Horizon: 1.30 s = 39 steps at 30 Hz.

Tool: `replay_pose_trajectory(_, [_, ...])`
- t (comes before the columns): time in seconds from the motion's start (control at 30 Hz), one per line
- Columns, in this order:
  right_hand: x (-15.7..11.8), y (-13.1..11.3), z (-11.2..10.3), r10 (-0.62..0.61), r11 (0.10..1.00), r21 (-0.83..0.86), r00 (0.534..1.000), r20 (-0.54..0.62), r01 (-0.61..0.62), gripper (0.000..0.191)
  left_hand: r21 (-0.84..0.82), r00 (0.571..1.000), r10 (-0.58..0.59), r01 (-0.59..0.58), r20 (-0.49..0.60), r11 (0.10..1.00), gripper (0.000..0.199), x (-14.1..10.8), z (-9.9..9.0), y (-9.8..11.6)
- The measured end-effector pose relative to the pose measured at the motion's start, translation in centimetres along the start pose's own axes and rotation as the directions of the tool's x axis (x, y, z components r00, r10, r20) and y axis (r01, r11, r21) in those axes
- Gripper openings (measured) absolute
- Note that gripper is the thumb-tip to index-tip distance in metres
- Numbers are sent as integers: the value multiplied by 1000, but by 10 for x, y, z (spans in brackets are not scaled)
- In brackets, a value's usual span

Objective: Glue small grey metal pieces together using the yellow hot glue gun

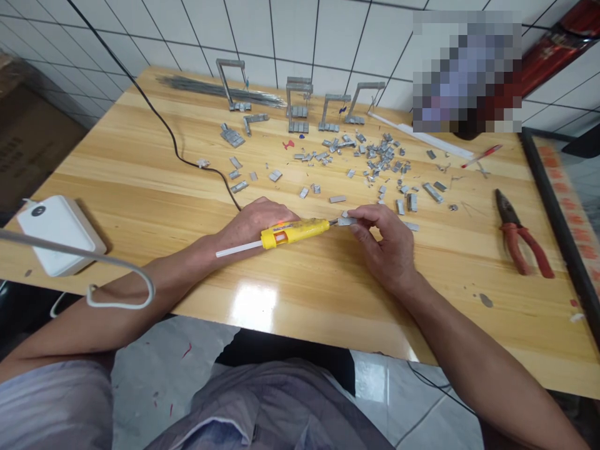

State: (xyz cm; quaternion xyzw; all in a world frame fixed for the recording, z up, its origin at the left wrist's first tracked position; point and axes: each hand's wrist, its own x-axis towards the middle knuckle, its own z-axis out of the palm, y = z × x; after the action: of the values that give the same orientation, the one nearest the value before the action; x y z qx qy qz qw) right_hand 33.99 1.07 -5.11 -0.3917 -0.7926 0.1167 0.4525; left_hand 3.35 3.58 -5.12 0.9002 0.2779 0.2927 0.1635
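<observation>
My left hand (262,219) is closed around a yellow hot glue gun (300,232), which has a white glue stick (239,249) poking out of its back end. The gun's nozzle points right and meets a small flat grey piece (347,221). Between thumb and fingertips, my right hand (387,244) pinches that grey piece just above the table. Similar grey pieces (337,199) lie loose beyond both hands. Farther back stand several small grey frames (297,106), shaped like bent posts on flat bases.
Red-handled pliers (518,234) lie to the right, near a dark-edged frame (553,212). A white box-shaped device (60,234) sits at the left with a cable. Thin wires (210,87) lie at the back. A black cord (173,140) crosses the table (319,294).
</observation>
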Motion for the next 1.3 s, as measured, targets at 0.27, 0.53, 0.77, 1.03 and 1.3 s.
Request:
replay_pose_trajectory(0.27, [-1,1,0,4,999,-37,1000,-23,-5,16,-28,999,-17,18,28,999,36,1,-2,1])
replay_pose_trajectory(0.53, [0,-1,1,-4,1000,-19,1000,25,4,15,6,998,-33,33,46,999,36,0,-2,1])
replay_pose_trajectory(0.77, [1,0,2,2,1000,-11,1000,21,-2,17,1,999,-5,5,38,1000,43,1,-3,1])
replay_pose_trajectory(1.03, [0,0,3,100,994,52,994,-41,-97,11,-5,1000,-14,14,-2,1000,34,0,-1,2])
replay_pose_trajectory(1.3, [1,-9,1,291,950,120,957,2,-290,7,25,999,-8,7,37,1000,36,2,-3,10])
